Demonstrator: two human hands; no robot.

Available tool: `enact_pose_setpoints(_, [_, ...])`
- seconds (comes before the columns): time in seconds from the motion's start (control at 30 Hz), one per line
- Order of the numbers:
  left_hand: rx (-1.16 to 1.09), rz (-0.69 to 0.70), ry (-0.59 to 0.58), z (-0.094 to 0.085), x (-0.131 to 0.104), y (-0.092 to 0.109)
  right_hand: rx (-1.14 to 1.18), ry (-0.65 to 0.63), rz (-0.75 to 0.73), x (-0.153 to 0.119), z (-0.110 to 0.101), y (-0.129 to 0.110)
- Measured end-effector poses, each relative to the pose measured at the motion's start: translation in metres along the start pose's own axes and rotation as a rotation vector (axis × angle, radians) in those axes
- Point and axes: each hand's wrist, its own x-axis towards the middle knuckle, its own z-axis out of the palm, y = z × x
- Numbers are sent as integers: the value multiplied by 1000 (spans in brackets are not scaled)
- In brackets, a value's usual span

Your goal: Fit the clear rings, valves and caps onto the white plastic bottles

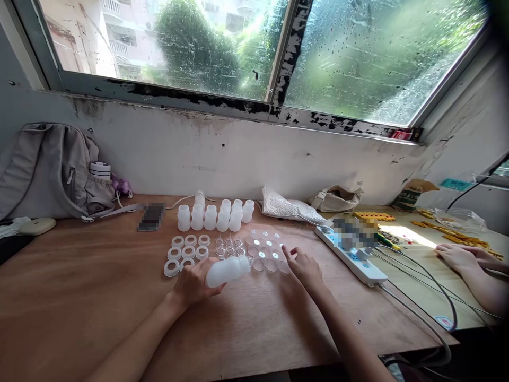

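Brown wood spreads across the counter (99,318) beneath a peeling window frame (170,97), its near edge crossing low in the scene. Fingers of the left hand (194,282) are closed around the base of a frosted bottle (227,271), which is tilted, neck to the right, above the counter's middle. Fingers of the right hand (305,267) are loosely parted, nothing seen between them, the index fingertip at the right edge of a group of clear discs (271,265); whether it touches one, I cannot tell. Just left of the discs stand clear teat-like pieces (228,242), partly behind the bottle, and left again lie white rings (172,268), some hidden by the left hand. Beyond these, frosted bottles (210,217) stand upright, close together, limiting the far side. Room to move opens leftward and along the near strip of wood; on the right, a white power strip (350,257) slants along the counter's border, its cable looping over the near right corner. Farther left are a blurred dark object (151,216) and a grey backpack (51,170); past the power strip, another person's hands (457,257) rest over a paler table (421,297).
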Motion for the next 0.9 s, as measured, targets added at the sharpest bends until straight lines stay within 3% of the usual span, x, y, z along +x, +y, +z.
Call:
enact_pose_setpoints(0.1, [11,-9,15,0,0,0,84,125,6,-2,-3,-2])
enact_pose_setpoints(0.2, [19,-60,53,-1,2,2,311,255,-184,-14,-6,-16])
enact_pose_setpoints(0.27, [22,-107,83,-2,3,2,495,189,-396,-27,-6,-32])
enact_pose_setpoints(0.37, [25,-154,107,-2,3,2,735,-77,-622,-48,-3,-62])
enact_pose_setpoints(0.5, [24,-179,115,-2,3,-1,1021,-391,-540,-59,6,-98])
enact_pose_setpoints(0.57, [3,-187,102,-2,3,0,1088,-440,-469,-58,11,-112])
enact_pose_setpoints(0.77, [-264,-314,-17,-7,4,10,1201,-124,-448,-56,30,-132])
enact_pose_setpoints(0.9, [-419,-418,-158,-10,7,13,1289,-90,-420,-60,43,-131])
